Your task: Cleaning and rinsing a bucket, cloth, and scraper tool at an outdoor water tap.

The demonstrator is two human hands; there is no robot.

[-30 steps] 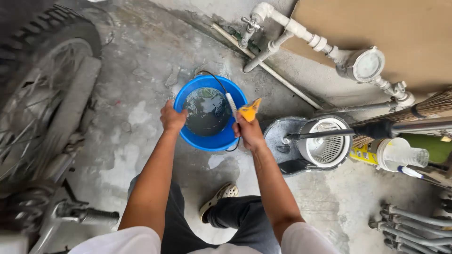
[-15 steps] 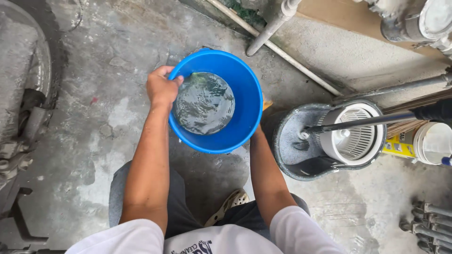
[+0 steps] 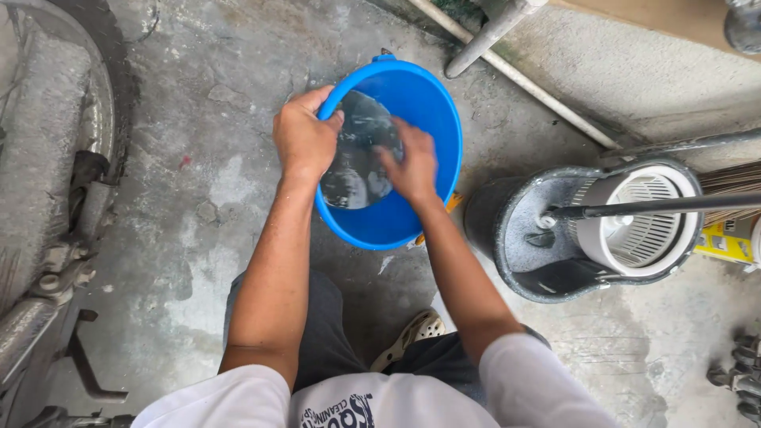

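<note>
While left hand [image 3: 304, 139] grips the bucket [image 3: 432, 119] rim, right hand [image 3: 410, 165] reaches inside

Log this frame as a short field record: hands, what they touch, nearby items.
view: head camera, looking down
left hand: grips the near-left rim of the blue bucket
right hand: inside the bucket, at the water
bucket state: tilted toward the person, water low inside
right of bucket: grey mop bucket with white spinner basket, mop handle across it
left edge: motorcycle wheel
floor: stained concrete
</note>
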